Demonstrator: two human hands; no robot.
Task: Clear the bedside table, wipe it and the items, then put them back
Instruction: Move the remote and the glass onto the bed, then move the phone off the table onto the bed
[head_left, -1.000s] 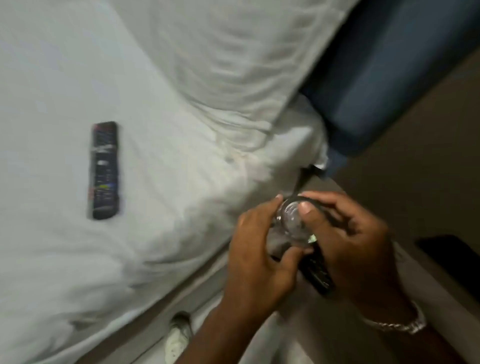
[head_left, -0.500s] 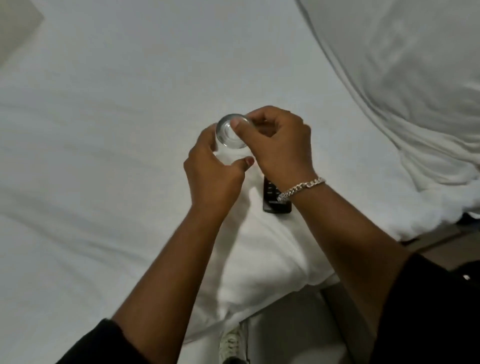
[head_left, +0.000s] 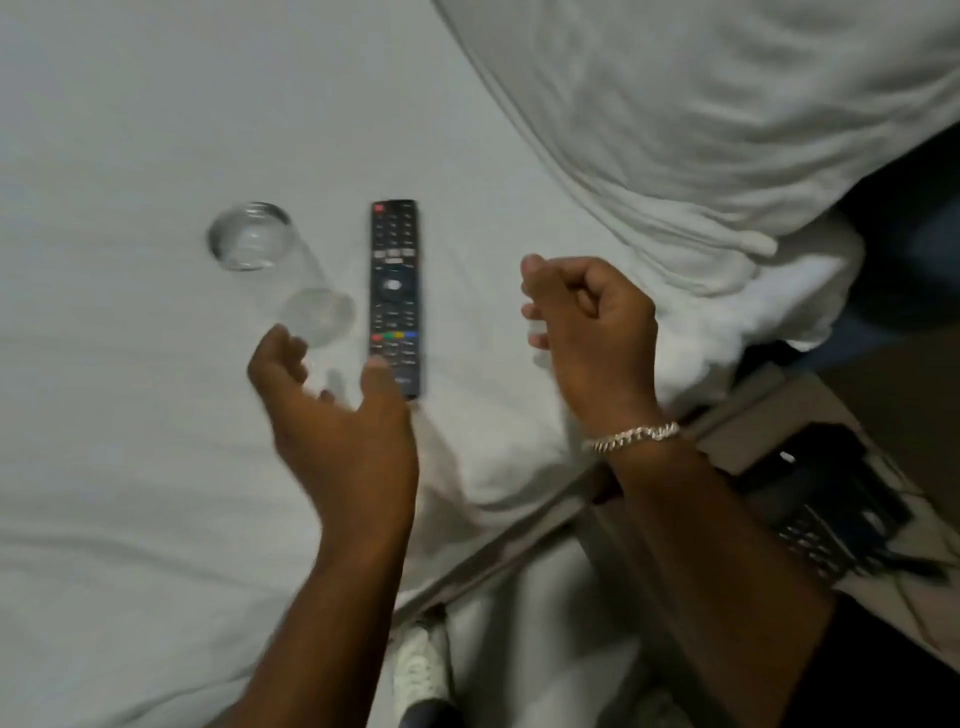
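Note:
A clear drinking glass (head_left: 275, 270) lies on its side on the white bed sheet (head_left: 130, 130), mouth toward the upper left. Just right of it lies a black remote control (head_left: 395, 296), pointing up the bed. My left hand (head_left: 337, 426) hovers open just below the glass, thumb tip near the remote's lower end, touching neither that I can see. My right hand (head_left: 592, 327) is to the right of the remote with its fingers curled in. Something pale and blurred shows at its fingertips; I cannot tell what it is. The bedside table (head_left: 769, 410) shows at the right edge.
A big white pillow (head_left: 701, 104) fills the upper right. On the bedside table stands a black desk phone (head_left: 821, 514) with a keypad and cords. A white shoe (head_left: 421, 670) is on the floor by the bed's edge.
Both hands held the glass half a second ago. Now it lies on the sheet left of the remote, and the hands have let go and drawn apart and back.

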